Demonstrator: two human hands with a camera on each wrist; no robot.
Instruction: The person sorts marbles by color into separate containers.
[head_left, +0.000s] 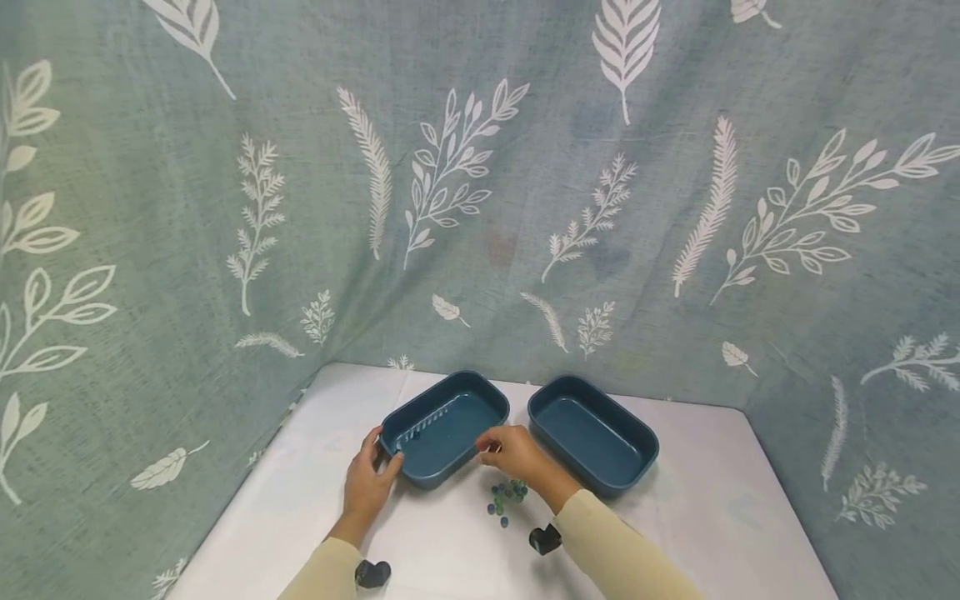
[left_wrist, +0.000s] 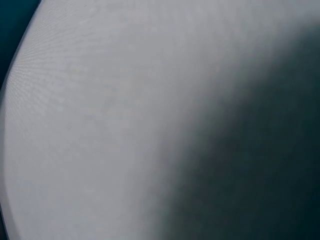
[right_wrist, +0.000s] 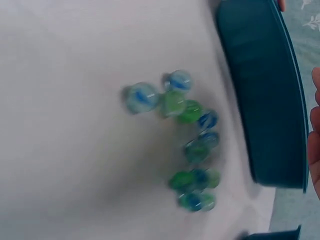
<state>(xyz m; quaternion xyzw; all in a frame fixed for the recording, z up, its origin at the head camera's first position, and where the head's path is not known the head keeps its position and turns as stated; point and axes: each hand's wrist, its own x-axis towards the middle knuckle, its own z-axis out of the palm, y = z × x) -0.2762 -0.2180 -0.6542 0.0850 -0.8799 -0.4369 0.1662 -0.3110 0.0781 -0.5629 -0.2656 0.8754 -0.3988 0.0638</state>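
A dark teal rectangular tray (head_left: 450, 442) sits on the white table, a small dark round thing (head_left: 416, 434) inside it. My left hand (head_left: 367, 483) grips this tray's left end, thumb at the near rim and fingers round the outer side. Over the near right rim hovers my right hand (head_left: 517, 457), its fingers bent toward the thumb; I cannot tell whether something is between them. In the right wrist view only its fingertips (right_wrist: 314, 130) show, beside the tray wall. Just below the right hand lie several green and blue glass marbles (right_wrist: 190, 111) in a loose cluster.
A second teal tray (head_left: 592, 437) stands to the right, behind the right forearm. Green-grey curtains (head_left: 480, 208) with white leaf prints enclose the table (head_left: 450, 550) at the back and sides. Dark wrist devices (head_left: 545, 539) hang below the forearms.
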